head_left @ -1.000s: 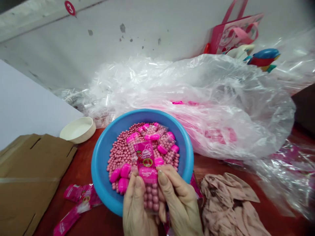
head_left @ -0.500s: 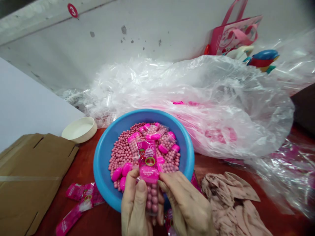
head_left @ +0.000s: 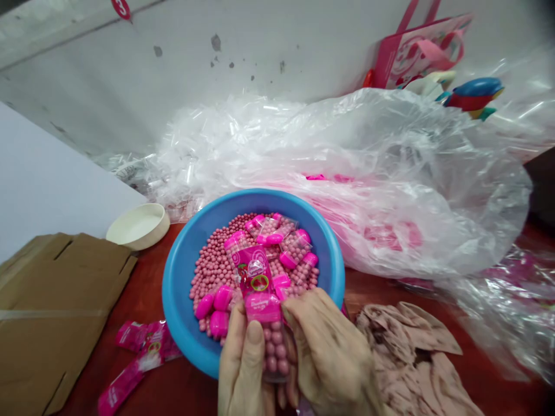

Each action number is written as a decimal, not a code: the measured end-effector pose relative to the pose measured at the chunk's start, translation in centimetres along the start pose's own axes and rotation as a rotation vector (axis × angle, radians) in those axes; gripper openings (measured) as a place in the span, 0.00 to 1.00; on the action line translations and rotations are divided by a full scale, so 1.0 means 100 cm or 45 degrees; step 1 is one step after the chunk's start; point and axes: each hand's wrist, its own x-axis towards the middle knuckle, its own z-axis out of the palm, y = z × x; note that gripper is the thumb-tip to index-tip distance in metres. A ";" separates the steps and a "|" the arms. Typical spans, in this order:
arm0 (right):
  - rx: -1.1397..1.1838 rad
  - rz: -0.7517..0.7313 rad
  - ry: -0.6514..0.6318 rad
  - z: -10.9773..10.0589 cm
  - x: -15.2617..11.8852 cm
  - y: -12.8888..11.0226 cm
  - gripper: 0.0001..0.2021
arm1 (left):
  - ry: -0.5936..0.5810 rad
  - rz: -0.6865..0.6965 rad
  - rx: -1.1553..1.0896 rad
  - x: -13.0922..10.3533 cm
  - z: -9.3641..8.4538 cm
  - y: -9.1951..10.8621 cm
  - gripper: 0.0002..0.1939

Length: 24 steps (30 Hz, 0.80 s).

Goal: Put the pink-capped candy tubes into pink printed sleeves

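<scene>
While the left hand (head_left: 247, 370) holds and the right hand (head_left: 336, 358) pinches, each grip closed, a clear plastic, pink-capped, ball-filled container (head_left: 275, 349) over the round blue plastic basin (head_left: 178, 300), hard tugging could tear the container's printed pink film sleeve (head_left: 255, 268).

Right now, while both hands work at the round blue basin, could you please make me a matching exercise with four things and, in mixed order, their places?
Things:
1. clear container of pink balls with a pink printed wrapper
2. shallow round white dish
3. crumpled pinkish-beige cloth
4. flat brown cardboard

Places:
A. to the right of the round blue basin
B. between the left hand and the right hand
C. reaching the picture's left edge
D. just beyond the cardboard

Pairs: 1-B, 2-D, 3-A, 4-C
</scene>
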 end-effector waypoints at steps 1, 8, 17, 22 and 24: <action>0.083 0.088 -0.034 -0.001 0.000 0.001 0.09 | -0.023 -0.047 -0.001 0.002 -0.001 0.000 0.27; 0.328 0.250 -0.099 -0.006 -0.006 0.005 0.09 | -0.133 -0.292 0.024 0.012 -0.006 0.000 0.19; 0.377 0.466 -0.124 -0.004 -0.019 0.002 0.10 | -0.113 0.084 0.277 0.003 0.006 -0.006 0.22; 0.912 1.186 0.044 -0.004 -0.018 -0.011 0.10 | -0.186 0.656 0.612 0.005 -0.002 -0.017 0.15; 1.111 1.476 0.046 -0.008 -0.013 -0.012 0.13 | -0.224 0.731 0.732 0.003 -0.007 -0.018 0.15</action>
